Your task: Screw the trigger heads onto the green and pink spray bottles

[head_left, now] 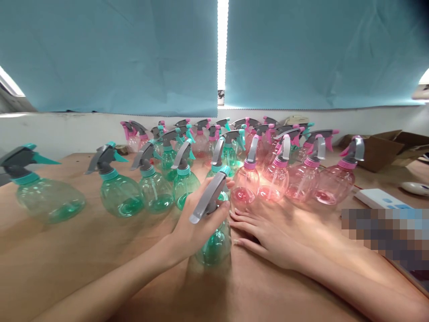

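My left hand (190,219) is wrapped round the neck of a green spray bottle (214,248) with a grey trigger head. The bottle stands upright or nearly so at the front middle of the table, and the hand hides part of its neck. My right hand (259,230) lies on the table just right of that bottle, fingers stretched out and apart, holding nothing. Just beyond my hands are a green spray bottle (184,183) on the left and a pink spray bottle (246,183) on the right.
Several green bottles (122,197) line the left, several pink ones (328,183) the right, and mixed colours crowd behind. A cardboard box (378,150), a white device (378,197) and a computer mouse (415,188) occupy the table's right side. Blue curtains (110,53) hang behind.
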### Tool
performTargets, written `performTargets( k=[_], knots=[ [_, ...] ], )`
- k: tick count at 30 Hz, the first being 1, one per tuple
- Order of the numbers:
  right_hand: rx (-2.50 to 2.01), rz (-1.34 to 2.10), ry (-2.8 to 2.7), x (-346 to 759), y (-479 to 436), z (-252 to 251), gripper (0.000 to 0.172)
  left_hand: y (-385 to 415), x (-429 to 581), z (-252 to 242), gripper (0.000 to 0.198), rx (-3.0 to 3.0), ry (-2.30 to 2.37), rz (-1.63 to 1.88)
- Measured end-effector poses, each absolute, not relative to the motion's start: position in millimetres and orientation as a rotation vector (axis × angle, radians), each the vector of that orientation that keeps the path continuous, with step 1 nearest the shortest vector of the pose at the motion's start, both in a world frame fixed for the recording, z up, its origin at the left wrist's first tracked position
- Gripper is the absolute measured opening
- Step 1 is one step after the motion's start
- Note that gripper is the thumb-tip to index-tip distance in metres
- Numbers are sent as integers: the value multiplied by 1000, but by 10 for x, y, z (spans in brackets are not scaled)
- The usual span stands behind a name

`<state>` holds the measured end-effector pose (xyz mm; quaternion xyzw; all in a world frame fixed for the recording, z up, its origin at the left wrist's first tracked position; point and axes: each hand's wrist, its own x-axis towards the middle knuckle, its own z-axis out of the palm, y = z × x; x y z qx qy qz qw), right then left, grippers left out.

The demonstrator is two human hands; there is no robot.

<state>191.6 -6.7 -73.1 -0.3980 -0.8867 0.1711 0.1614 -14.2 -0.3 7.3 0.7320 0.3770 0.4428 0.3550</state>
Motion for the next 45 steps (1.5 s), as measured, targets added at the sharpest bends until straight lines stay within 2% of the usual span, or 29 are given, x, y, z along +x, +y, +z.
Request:
performTargets(
  k=[14,20,25,32,45],
  knots=[
    [-1135,463,-2521,1916,-67,-722,44,47,-129,45,28,1959,986,1154],
    [-1161,445,-2524,1916,-57,-700,45,98,-176,11,40,2062,960,1087],
    [-1167,432,-2537,1906,-62,-664,43,80,-173,13,35,2084,1005,1087],
    [-1191,407,-2566,1896,-66,-651,44,63,-162,20,44,2065,1021,1103],
    [-1200,434,-2570,1895,-71,-613,45,61,-195,19,33,2154,1012,1176]
  ],
)
